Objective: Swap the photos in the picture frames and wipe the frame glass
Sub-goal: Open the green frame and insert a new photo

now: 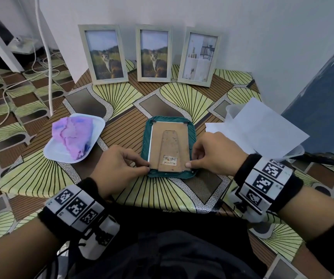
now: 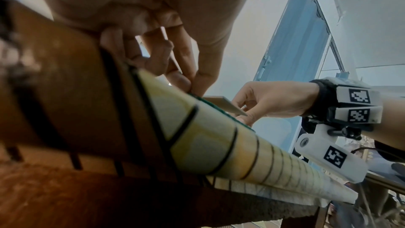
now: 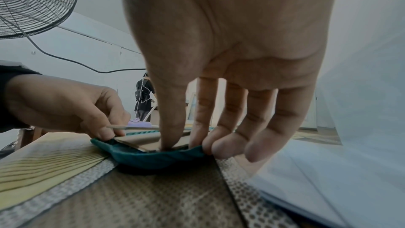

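A teal picture frame [image 1: 168,119] lies face down at the table's middle, its brown backing board [image 1: 170,143] with fold-out stand and barcode sticker facing up. My left hand [image 1: 147,165] pinches the board's near left corner; in the right wrist view that corner of the backing board [image 3: 131,127] is raised off the teal frame [image 3: 153,159]. My right hand [image 1: 191,160] holds the frame's near right corner, thumb pressing inside the rim and fingers [image 3: 219,145] curled against its outer edge. Three pale wooden frames stand at the back: two with cat photos [image 1: 106,53] [image 1: 154,54], one with an interior photo [image 1: 199,57].
A purple cloth [image 1: 73,135] lies on a white tray [image 1: 55,154] to the left. White paper sheets [image 1: 262,127] cover a clear plastic container [image 1: 230,111] to the right. A blue door [image 1: 323,93] stands beyond. Cables trail on the floor [image 1: 7,101] at the left.
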